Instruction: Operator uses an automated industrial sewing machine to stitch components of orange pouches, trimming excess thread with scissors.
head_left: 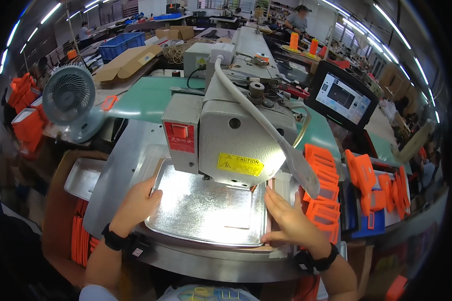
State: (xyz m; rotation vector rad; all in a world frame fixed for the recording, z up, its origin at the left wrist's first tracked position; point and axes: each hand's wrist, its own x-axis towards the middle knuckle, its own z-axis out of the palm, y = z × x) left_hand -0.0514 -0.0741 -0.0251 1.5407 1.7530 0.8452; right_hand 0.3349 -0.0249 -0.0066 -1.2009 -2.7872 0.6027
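Note:
A shallow silver metal tray (198,205) lies flat under the head of a grey industrial sewing machine (236,131). At its left rim is my left hand (137,203), thumb and fingers closed on the edge. My right hand (291,219) rests along the tray's right side, fingers stretched out and thumb spread toward the near corner. A thin rectangular outline shows on the right part of the tray's surface. Bright light from the machine glares off the metal. The needle area is mostly hidden behind the machine head.
Orange rectangular pieces (322,190) are stacked right of the tray, with more orange pieces (361,178) beyond. Another metal tray (83,178) sits in a cardboard box at left. A fan (69,95), a touchscreen (342,96) and a hanging grey hose (231,85) surround the machine.

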